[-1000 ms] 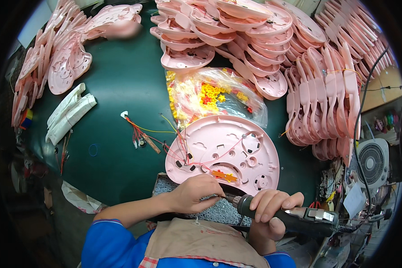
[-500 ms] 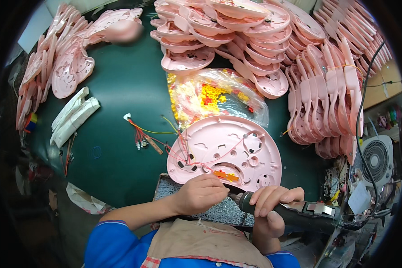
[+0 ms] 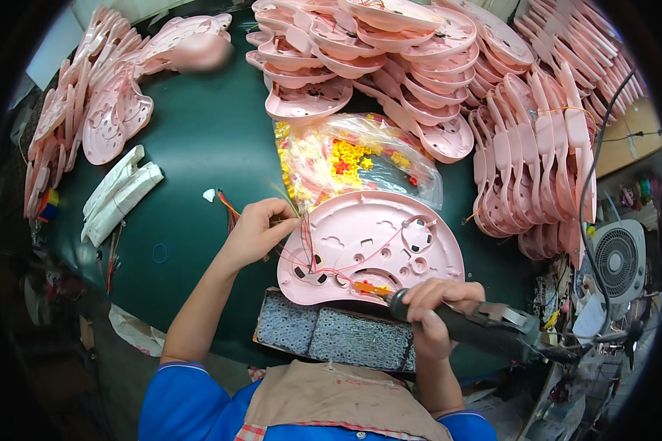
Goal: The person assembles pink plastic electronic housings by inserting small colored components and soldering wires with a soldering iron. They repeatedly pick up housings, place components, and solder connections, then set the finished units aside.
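A pink plastic shell (image 3: 438, 253) lies with its hollow side up in front of me. My left hand (image 3: 251, 234) is at its left edge, thumb and fingers pinched on thin wires (image 3: 307, 234) that run into the shell. My right hand (image 3: 438, 312) is wrapped around a black electric screwdriver (image 3: 485, 331). The screwdriver's tip end is at a small orange strip (image 3: 371, 288) in the shell's lower opening, beside yellow and red pieces. Whether the bit touches a screw there, I cannot tell.
A box (image 3: 257, 327) of small metal parts stands between me and the shell. Behind it lies a plastic bag (image 3: 309, 162) of yellow and red pieces. Stacked pink shells (image 3: 309, 99) line the back and right. At left are a white folded bundle (image 3: 121, 195) and a fan (image 3: 618, 257) at right.
My left hand has moved from the shell's front edge up and left to the wires. My right hand has brought the screwdriver up and left, onto the orange strip.
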`<state>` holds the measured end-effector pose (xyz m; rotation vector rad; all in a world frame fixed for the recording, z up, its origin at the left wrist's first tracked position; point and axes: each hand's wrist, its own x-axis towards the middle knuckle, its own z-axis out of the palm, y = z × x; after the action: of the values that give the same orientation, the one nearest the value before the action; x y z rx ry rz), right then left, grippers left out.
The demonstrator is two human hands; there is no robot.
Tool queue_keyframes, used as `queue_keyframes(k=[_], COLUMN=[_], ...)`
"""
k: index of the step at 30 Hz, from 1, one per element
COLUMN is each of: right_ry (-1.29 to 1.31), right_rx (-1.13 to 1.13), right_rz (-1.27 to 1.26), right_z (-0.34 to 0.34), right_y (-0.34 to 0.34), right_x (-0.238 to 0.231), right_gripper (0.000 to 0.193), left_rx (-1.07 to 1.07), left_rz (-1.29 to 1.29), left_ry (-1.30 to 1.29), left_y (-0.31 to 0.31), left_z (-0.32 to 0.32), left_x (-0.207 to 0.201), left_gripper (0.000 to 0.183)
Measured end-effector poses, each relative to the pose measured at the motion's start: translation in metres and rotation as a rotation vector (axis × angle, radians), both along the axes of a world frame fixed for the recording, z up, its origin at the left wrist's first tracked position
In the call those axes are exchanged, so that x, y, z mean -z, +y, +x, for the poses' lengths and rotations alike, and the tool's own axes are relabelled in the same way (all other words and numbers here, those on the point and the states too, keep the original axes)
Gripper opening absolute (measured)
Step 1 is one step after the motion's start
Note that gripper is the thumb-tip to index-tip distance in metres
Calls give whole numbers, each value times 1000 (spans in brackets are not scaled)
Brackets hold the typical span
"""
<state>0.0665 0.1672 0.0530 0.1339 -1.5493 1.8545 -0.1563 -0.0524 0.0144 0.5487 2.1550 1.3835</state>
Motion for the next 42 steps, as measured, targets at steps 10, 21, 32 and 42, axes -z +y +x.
queue_keyframes(k=[10, 21, 32, 42], right_ry=[-12, -60, -238, -196], right_rx=[-80, -174, -275, -258], right_rz=[27, -30, -17, -267], right_z=[-21, -36, -6, 43], right_y=[-8, -7, -12, 4], right_x=[28, 44, -19, -28], right_gripper=[41, 40, 44, 32], left_rx=[55, 224, 169, -428], left_rz=[77, -110, 305, -698], left_ry=[574, 927, 961, 1102], left_y=[17, 29, 28, -101], left_z=[20, 37, 56, -20], left_x=[-16, -4, -40, -5], left_gripper=[12, 13, 17, 43])
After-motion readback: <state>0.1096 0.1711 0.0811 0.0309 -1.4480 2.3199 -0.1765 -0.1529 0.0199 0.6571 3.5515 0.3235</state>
